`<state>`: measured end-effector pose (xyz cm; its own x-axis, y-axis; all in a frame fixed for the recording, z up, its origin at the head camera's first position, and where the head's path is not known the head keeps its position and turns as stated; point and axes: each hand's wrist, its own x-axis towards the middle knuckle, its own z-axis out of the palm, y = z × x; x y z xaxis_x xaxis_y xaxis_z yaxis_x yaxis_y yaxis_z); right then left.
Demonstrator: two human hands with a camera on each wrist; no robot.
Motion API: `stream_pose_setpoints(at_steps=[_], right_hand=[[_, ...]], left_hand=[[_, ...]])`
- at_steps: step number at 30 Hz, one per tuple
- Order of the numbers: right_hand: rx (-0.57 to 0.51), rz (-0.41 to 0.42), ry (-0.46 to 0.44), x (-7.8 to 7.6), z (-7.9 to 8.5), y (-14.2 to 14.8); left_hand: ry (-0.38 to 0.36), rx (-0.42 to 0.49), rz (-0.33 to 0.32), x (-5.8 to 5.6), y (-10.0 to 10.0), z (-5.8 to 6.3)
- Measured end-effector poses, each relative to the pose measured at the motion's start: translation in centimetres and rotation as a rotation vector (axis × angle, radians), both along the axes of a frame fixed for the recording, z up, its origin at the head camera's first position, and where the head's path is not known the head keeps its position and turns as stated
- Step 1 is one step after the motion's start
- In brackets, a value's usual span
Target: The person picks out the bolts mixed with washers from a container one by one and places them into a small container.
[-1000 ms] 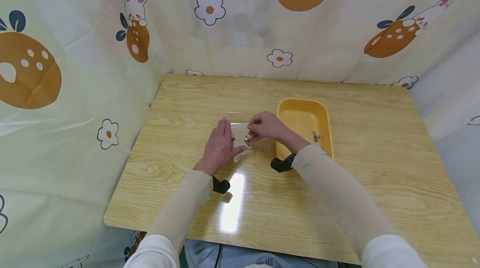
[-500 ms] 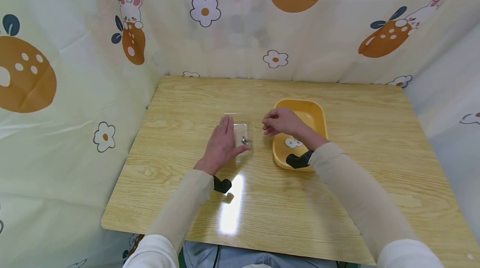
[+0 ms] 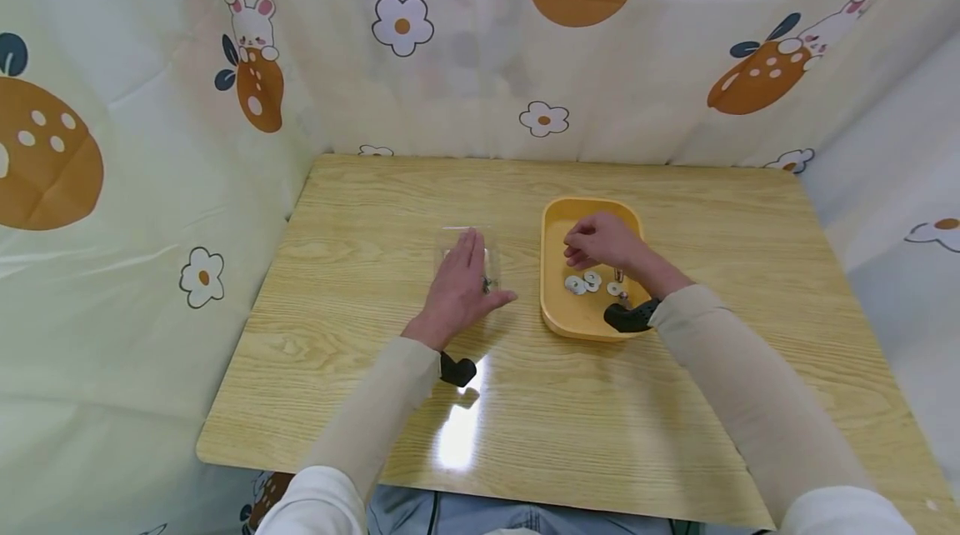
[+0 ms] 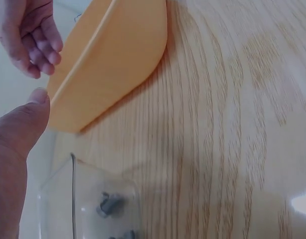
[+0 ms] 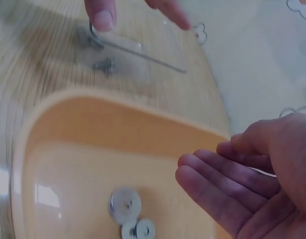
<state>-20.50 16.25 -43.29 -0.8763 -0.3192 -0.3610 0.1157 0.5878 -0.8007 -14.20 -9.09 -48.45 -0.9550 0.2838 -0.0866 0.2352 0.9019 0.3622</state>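
On the wood-grain table (image 3: 360,302), the left hand (image 3: 459,289), fingers straight, is partly covering a clear plastic box (image 4: 93,174) of metal fasteners (image 4: 111,204), seemingly steadying it, while the right hand (image 3: 607,243), fingers loosely bent and empty, is hovering over a rounded yellow plastic tray (image 3: 588,320) holding silvery discs (image 5: 119,200).

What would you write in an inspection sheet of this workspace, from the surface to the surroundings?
Surface: wooden table, glare near the front edge.
Job's things: washers in a yellow tray; screws in a clear box.
Clutter: nothing seen.
Hands: left hand over the box, fingers straight; right hand over the tray, no object visible in it.
Cables: dark cord against the trousers.
Surroundings: patterned sheet behind the table.
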Motion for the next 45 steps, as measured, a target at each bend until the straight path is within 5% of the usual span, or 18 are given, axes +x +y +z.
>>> stream_pose_setpoints(at_steps=[22, 31, 45], right_hand=[[0.278, -0.007, -0.001, 0.4, -1.6, 5.0], [0.464, 0.093, 0.142, 0.6, -2.7, 4.9], [0.821, 0.188, 0.275, 2.0, -2.8, 2.2]], left_hand=[[-0.002, -0.027, -0.137, 0.2, 4.8, 0.0], [0.002, -0.061, -0.169, 0.6, 7.2, -0.6], [-0.021, -0.108, -0.184, 0.6, 8.0, -1.2]])
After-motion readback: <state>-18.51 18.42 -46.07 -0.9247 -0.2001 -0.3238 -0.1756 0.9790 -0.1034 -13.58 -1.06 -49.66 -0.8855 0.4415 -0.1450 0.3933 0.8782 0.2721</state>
